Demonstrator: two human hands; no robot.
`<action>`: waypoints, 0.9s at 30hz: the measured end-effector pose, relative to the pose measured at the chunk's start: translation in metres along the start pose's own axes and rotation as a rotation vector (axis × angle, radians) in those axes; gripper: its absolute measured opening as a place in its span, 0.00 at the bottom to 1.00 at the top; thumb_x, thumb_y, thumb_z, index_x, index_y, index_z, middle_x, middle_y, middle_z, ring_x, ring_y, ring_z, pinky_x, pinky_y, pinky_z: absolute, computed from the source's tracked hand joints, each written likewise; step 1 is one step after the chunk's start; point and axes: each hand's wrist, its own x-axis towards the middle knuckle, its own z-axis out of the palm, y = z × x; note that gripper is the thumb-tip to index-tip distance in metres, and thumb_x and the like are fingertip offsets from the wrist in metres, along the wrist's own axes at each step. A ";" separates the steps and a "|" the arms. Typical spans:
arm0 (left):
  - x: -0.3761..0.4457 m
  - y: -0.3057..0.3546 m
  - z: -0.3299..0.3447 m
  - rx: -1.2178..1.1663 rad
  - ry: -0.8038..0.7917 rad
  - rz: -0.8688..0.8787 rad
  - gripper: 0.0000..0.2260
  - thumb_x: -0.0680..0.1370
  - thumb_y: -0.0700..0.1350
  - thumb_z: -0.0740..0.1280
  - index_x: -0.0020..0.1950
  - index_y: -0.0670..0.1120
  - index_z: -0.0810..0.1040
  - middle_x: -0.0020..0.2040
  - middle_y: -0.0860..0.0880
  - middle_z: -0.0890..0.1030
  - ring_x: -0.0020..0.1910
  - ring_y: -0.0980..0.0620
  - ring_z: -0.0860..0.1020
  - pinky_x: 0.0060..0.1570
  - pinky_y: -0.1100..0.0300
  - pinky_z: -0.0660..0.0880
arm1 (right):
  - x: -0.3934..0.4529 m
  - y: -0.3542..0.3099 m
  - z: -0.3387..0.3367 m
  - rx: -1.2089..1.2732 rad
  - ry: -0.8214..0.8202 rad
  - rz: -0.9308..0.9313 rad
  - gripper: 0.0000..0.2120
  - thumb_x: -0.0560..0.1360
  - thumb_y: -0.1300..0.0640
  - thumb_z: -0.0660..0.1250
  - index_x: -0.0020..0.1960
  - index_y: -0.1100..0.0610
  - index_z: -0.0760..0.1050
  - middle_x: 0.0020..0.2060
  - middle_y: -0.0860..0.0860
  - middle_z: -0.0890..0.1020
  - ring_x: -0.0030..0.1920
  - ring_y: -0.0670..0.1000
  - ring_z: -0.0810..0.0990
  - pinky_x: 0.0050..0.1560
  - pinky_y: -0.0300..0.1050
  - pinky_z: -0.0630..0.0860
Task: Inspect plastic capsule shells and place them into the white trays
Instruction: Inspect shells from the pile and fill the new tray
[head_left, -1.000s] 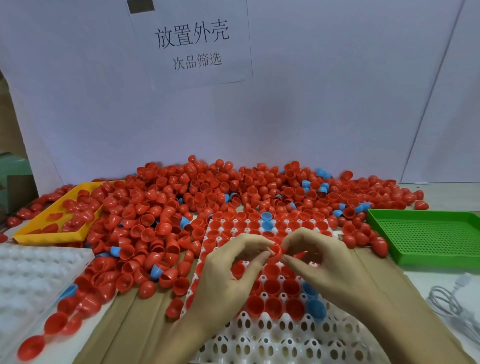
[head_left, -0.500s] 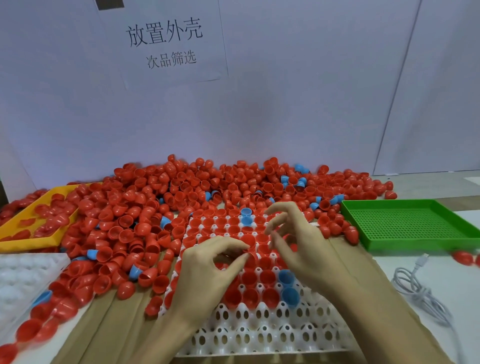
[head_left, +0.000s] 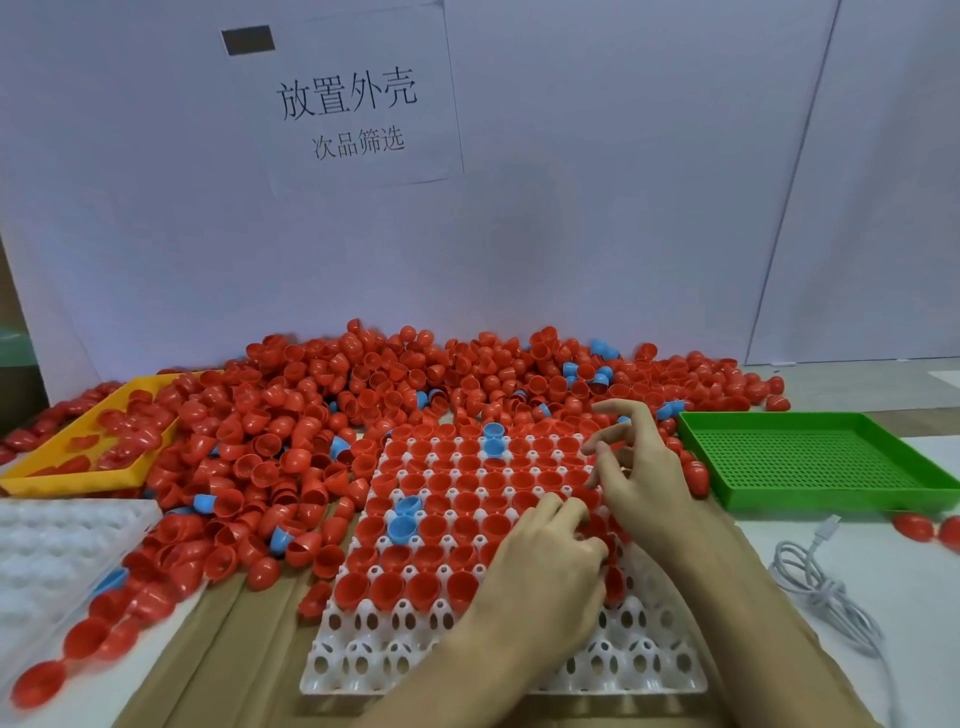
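Head view only: worn at head height, aimed forward and down, close over the white tray (head_left: 363, 660) at 6 o'clock; the wall (head_left: 597, 234) is faced at 12 o'clock.

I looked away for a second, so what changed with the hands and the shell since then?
The hands parted: the left hand lowered onto the white tray, apparently seating the shell; the right hand let go, fingers spread. The green tray stayed put.
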 end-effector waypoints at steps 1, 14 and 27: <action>-0.001 0.002 0.002 0.021 -0.001 0.014 0.13 0.85 0.47 0.61 0.56 0.46 0.84 0.59 0.51 0.77 0.59 0.54 0.70 0.64 0.57 0.72 | 0.000 0.000 0.000 0.007 0.004 -0.004 0.20 0.82 0.69 0.63 0.63 0.45 0.70 0.45 0.49 0.83 0.35 0.48 0.84 0.35 0.42 0.81; -0.012 -0.006 0.004 -0.055 -0.045 0.166 0.15 0.85 0.53 0.62 0.60 0.48 0.87 0.60 0.52 0.84 0.58 0.56 0.79 0.63 0.59 0.77 | 0.000 0.007 0.004 0.007 -0.020 -0.005 0.19 0.82 0.68 0.63 0.65 0.46 0.70 0.45 0.48 0.83 0.35 0.49 0.85 0.33 0.35 0.76; 0.024 -0.040 -0.015 -0.428 -0.046 -0.084 0.09 0.82 0.53 0.69 0.55 0.52 0.87 0.50 0.61 0.83 0.53 0.62 0.80 0.55 0.67 0.76 | -0.002 0.003 0.006 0.012 -0.034 -0.018 0.20 0.81 0.69 0.64 0.65 0.46 0.71 0.43 0.48 0.83 0.34 0.50 0.84 0.33 0.41 0.79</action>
